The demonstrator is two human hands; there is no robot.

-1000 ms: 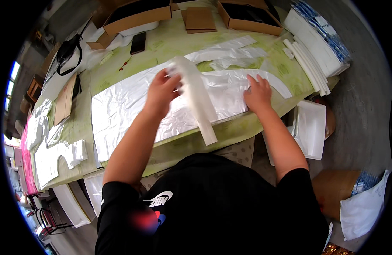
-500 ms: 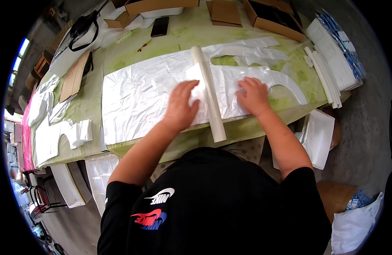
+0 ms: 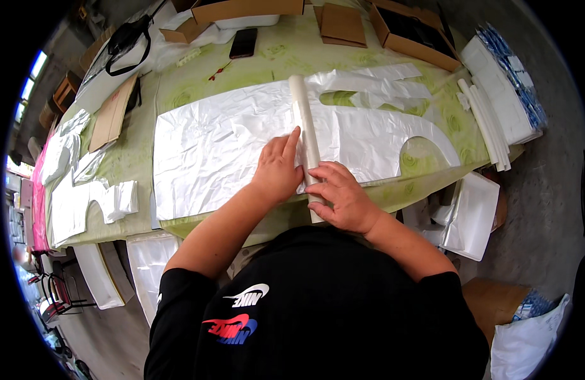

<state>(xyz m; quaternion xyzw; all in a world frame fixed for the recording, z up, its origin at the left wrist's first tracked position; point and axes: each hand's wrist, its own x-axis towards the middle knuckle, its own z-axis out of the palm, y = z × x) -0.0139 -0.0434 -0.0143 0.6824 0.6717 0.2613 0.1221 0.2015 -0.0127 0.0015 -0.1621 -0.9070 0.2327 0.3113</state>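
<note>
A person in a black T-shirt (image 3: 356, 304) bends over a table (image 3: 286, 47) covered in green patterned cloth, both bare hands at a pale tube (image 3: 305, 114). The tube lies lengthwise away from the body across the middle of a crinkled white plastic sheet (image 3: 210, 145), its near end jutting past the sheet's front edge. The left hand (image 3: 278, 166) lies flat along the tube's left side, fingers straight and close together, thumb apart. The right hand (image 3: 344, 197) meets the tube near that end, fingers slightly spread and bent, tips touching it. Beyond the sheet sits a dark phone (image 3: 243, 43); thin white rods (image 3: 483, 123) lie at right.
</note>
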